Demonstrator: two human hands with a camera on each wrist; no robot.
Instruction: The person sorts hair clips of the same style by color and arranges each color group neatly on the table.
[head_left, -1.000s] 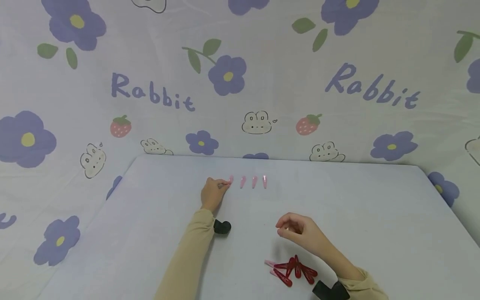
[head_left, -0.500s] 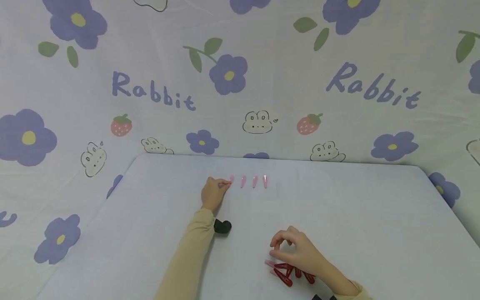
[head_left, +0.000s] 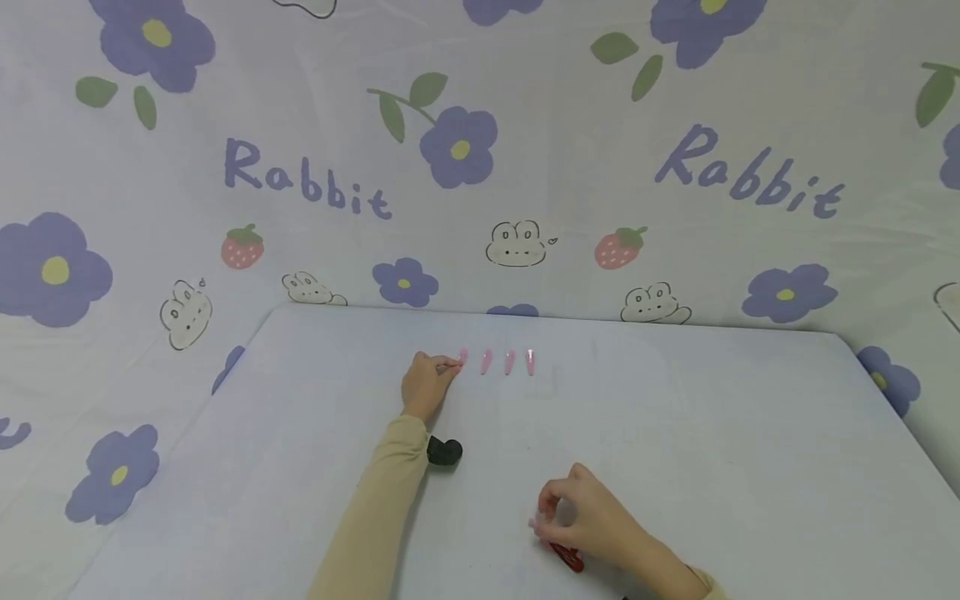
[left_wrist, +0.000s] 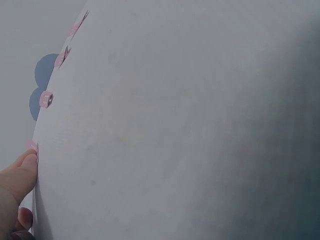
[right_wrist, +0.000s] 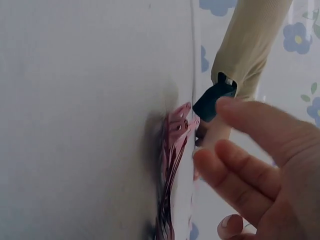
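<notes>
My left hand [head_left: 426,388] pinches the near end of a pink snap hair clip [head_left: 462,356] far back on the table. Three more pink hair clips [head_left: 509,362] stretch to its right in a row. In the left wrist view the thumb and finger [left_wrist: 26,170] cover most of the held clip. My right hand [head_left: 603,518] hovers over a heap of hair clips and hides most of it in the head view; a dark red clip [head_left: 567,557] shows below the thumb. Seen from the right wrist, the thumb and fingers [right_wrist: 240,185] stay apart beside the heap of pink and dark red clips [right_wrist: 176,135], holding nothing.
A white table [head_left: 712,433] spreads under both hands. Behind it hangs a cloth [head_left: 570,150] printed with flowers, rabbits and strawberries. Black wrist cameras are strapped on, the left one [head_left: 446,452] plainly visible at the beige sleeve [head_left: 378,500].
My right hand has moved down and slightly left over the heap, covering most of the red clips. The left hand stays at the leftmost pink clip.
</notes>
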